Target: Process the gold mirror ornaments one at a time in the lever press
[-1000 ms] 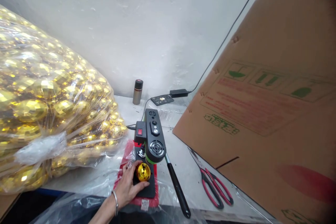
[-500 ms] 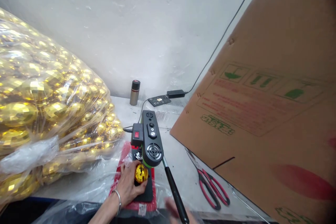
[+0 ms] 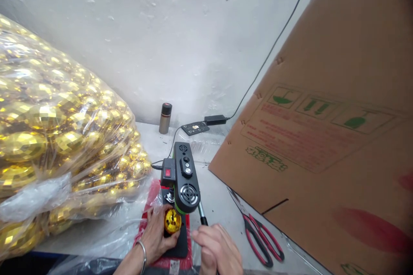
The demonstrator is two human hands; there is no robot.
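Observation:
My left hand (image 3: 155,234), with a bangle at the wrist, holds a small gold mirrored ball (image 3: 172,221) between thumb and fingers. The ball sits under the round front end of a black bench press (image 3: 187,180), above its dark base plate (image 3: 178,247). Dark marks show on the ball's upper face. My right hand (image 3: 219,247) is closed round the black grip of the press's lever (image 3: 202,217), hiding most of that grip. Under the press lies a red sheet (image 3: 146,219) covered in clear plastic.
A clear bag (image 3: 67,137) full of gold balls fills the left. Red-handled scissors (image 3: 258,236) lie beside a large cardboard box (image 3: 309,137) on the right. Against the wall stand a flask (image 3: 165,118), a dark phone-like slab (image 3: 195,127) and a power adapter (image 3: 215,119).
My right hand has come up from the bottom edge, where it was blurred, onto the lever's grip. My left hand still holds the ball in place. The view has shifted slightly.

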